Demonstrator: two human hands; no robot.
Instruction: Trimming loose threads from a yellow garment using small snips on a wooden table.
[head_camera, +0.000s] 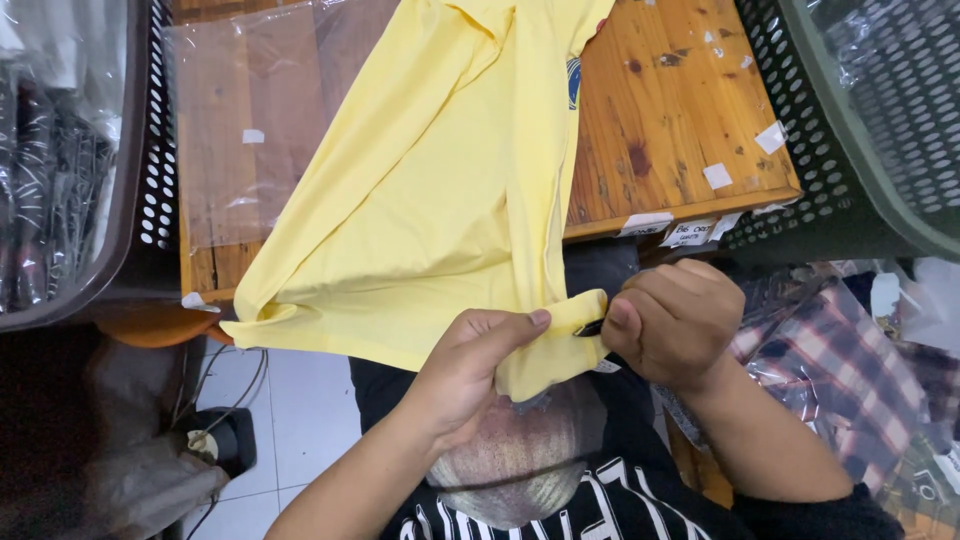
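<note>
Pinching the lower corner of a yellow shirt (430, 200), the left hand (470, 365) is gripping the fabric between thumb and fingers. The right hand (675, 325) is closing in a fist around a small dark tool (590, 327) at the hem, probably tagging or trimming; the next move calls for steady fabric. The shirt is draping off the wooden table (680, 110) over a clear plastic bag (250, 120). The tool is mostly hidden, and the collar is cut off.
</note>
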